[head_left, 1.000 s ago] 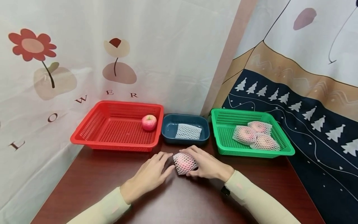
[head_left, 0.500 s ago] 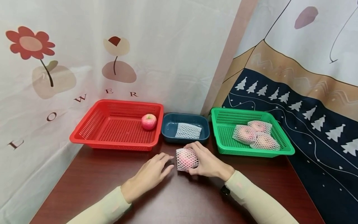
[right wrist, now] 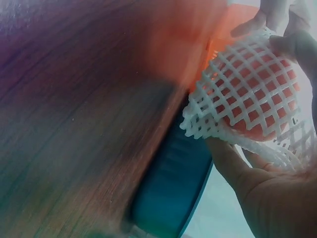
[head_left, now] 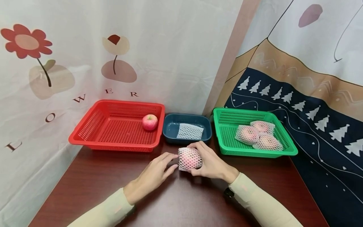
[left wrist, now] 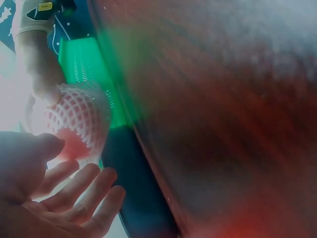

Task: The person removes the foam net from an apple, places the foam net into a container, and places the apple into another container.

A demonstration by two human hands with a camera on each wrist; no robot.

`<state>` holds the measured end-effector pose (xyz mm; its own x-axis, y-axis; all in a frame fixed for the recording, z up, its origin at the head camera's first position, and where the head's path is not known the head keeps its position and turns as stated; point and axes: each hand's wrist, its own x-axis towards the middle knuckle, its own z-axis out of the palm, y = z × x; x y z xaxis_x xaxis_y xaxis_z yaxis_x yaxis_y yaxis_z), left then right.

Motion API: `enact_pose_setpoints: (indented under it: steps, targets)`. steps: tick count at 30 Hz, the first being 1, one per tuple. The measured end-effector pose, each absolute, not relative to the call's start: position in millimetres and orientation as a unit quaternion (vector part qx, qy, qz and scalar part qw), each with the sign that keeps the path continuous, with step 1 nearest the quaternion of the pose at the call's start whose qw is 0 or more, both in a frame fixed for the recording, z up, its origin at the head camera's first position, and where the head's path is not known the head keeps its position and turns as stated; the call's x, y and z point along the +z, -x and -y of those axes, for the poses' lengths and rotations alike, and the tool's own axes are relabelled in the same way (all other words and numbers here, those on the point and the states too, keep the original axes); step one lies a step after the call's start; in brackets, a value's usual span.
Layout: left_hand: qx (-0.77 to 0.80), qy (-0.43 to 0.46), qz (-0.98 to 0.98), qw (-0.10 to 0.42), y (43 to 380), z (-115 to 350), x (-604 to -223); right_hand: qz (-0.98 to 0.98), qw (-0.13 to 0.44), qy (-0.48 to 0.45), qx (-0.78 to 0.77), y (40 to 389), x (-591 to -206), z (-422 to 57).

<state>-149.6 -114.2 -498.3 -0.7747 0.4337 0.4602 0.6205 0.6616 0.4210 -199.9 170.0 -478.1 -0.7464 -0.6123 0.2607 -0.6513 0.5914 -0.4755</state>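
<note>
My right hand (head_left: 208, 160) grips an apple in a white foam net (head_left: 189, 159) just above the dark wooden table (head_left: 175, 201), in front of the blue tray (head_left: 170, 124). The netted apple (right wrist: 252, 94) fills the right wrist view, with fingers curled around it. My left hand (head_left: 154, 173) lies beside it with straight fingers, its fingertips (head_left: 171, 156) at the net's left end. In the left wrist view the open palm (left wrist: 59, 198) faces the netted apple (left wrist: 79, 119).
A red basket (head_left: 113, 145) at back left holds one bare apple (head_left: 149, 122). The blue tray holds an empty foam net (head_left: 190, 131). A green basket (head_left: 227, 148) at right holds three netted apples (head_left: 256, 135). Printed curtains hang behind and to the right.
The right hand has lifted the netted apple slightly off the table and turned it. The left hand stays beside it, fingertips moving closer to the net.
</note>
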Motion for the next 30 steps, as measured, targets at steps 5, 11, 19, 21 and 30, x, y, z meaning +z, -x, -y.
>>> enact_pose_setpoints:
  steps: [5, 11, 19, 21, 30]
  targets:
    - [-0.314, 0.302, 0.883, 0.175, 150.2, 113.5, -496.9, 0.888, 0.037, -0.359, 0.285, 198.4, -476.2, -169.0]
    - [-0.344, 0.302, 0.873, 0.167, 148.3, 112.0, -494.2, 0.883, 0.036, -0.367, 0.291, 194.5, -473.7, -166.2]
    - [-0.360, 0.317, 0.864, 0.156, 145.2, 111.8, -491.2, 0.876, 0.030, -0.377, 0.301, 191.9, -474.0, -164.5]
    - [-0.360, 0.325, 0.860, 0.157, 145.1, 111.5, -490.5, 0.874, 0.031, -0.379, 0.303, 191.5, -474.2, -164.4]
    - [-0.359, 0.348, 0.851, 0.164, 144.0, 108.6, -490.0, 0.871, 0.041, -0.376, 0.313, 187.2, -475.2, -162.7]
